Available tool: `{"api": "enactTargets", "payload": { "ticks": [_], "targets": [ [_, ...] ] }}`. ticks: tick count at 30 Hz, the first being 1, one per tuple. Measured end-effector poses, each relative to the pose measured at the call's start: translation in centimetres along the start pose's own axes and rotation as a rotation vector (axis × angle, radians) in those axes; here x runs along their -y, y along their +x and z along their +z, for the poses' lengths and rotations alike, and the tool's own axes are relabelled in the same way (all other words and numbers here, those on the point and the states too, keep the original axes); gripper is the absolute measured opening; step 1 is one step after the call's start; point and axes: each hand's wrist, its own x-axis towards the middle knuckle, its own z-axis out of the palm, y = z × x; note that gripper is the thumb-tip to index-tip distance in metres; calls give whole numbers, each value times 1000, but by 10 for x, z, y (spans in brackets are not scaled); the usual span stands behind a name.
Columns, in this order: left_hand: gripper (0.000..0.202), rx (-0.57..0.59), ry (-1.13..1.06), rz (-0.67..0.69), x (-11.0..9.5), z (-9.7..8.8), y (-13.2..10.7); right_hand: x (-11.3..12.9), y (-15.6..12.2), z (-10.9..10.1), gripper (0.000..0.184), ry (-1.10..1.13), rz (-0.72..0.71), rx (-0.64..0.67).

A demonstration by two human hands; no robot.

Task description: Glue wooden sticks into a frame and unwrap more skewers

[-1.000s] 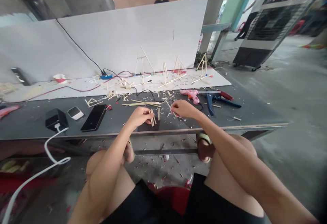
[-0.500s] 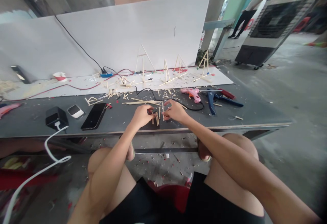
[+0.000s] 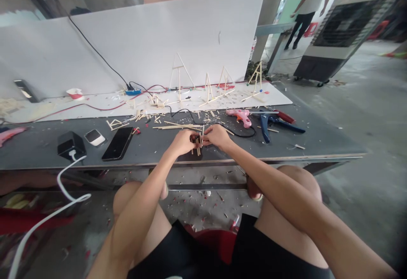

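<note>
Where sticks [image 3: 198, 147] lie, grey bench [image 3: 318, 140], white board [image 3: 159, 46]

My left hand [image 3: 182, 142] and right hand [image 3: 218, 136] meet over the grey worktop [image 3: 318, 143], both pinching short wooden sticks [image 3: 198, 146]; a pink glue gun [image 3: 240, 117] lies nearby, beyond them.

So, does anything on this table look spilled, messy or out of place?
Yes. Offcuts lie scattered over the table behind the left hand and right hand, which pinch a few sticks. More bits litter the floor below. A white cable hangs off the table's edge.
</note>
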Motion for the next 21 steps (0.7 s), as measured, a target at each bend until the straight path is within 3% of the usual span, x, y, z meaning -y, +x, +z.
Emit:
{"api": "enactTargets", "payload": {
  "ticks": [8, 14, 21],
  "targets": [
    [33, 25, 11, 10, -1, -1, 0, 13, -11, -6, 11, -22, 11, 17],
    [30, 0, 15, 31, -1, -2, -1, 21, -33, -25, 3, -74, -60, 32],
    [30, -48, 67, 8, -5, 5, -2, 21, -36, -60, 11, -604, -288, -112]
  ]
}}
